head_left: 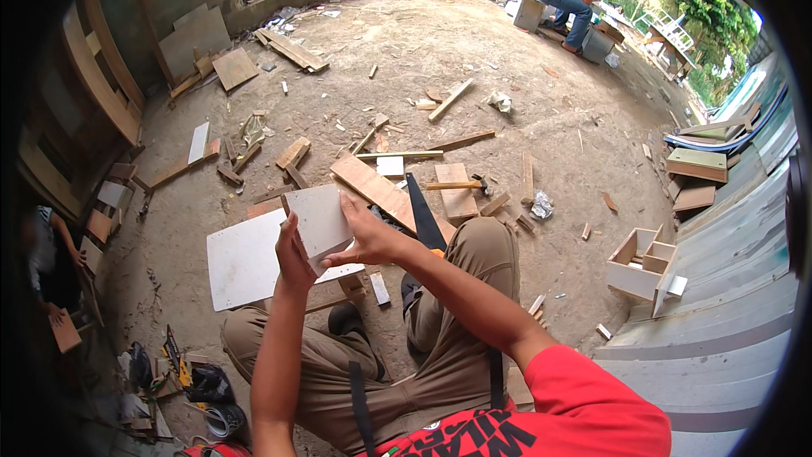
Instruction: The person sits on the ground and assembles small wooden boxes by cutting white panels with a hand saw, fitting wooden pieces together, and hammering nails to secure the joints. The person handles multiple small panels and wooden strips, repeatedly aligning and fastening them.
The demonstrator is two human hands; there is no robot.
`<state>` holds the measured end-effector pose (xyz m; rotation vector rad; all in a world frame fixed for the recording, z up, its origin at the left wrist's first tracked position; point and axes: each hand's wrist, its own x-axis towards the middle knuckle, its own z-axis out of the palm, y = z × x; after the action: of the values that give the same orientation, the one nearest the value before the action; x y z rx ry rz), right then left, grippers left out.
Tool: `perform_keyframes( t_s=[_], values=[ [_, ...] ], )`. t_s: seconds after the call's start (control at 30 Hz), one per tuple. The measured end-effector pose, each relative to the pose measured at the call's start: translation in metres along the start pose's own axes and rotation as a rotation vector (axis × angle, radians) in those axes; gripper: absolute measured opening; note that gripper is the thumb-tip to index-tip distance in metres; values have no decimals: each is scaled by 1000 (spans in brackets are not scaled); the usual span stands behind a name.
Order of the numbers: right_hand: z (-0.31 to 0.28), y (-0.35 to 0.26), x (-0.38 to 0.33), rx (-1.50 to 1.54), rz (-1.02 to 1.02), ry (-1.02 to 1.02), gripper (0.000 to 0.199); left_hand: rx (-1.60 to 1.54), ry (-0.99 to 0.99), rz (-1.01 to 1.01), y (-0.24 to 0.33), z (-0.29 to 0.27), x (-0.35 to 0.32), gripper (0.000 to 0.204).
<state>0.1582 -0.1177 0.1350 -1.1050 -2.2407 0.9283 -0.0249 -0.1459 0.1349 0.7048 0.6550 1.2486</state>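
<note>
Red T-shirt (592, 402), lower right. Small white panel (317, 218), left of centre: I log left hand (293, 261) gripping its left edge, right hand (370, 235) its right; long axis unclear.

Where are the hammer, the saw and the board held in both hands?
Hammer (452, 185): head view, on the middle of its wooden handle.
Saw (422, 214): head view, on the middle of its dark blade.
Held board (320, 220): head view, on the middle of its pale broad face.
</note>
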Motion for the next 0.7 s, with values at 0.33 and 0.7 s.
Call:
perform_keyframes(
  t_s=[0.33,0.7],
  values=[
    [-6,3,-1,-240,-89,141,146,26,20,-147,10,6,2,63],
    [11,2,-3,-69,-116,70,141,11,65,-55,7,-1,9,72]
  ],
)
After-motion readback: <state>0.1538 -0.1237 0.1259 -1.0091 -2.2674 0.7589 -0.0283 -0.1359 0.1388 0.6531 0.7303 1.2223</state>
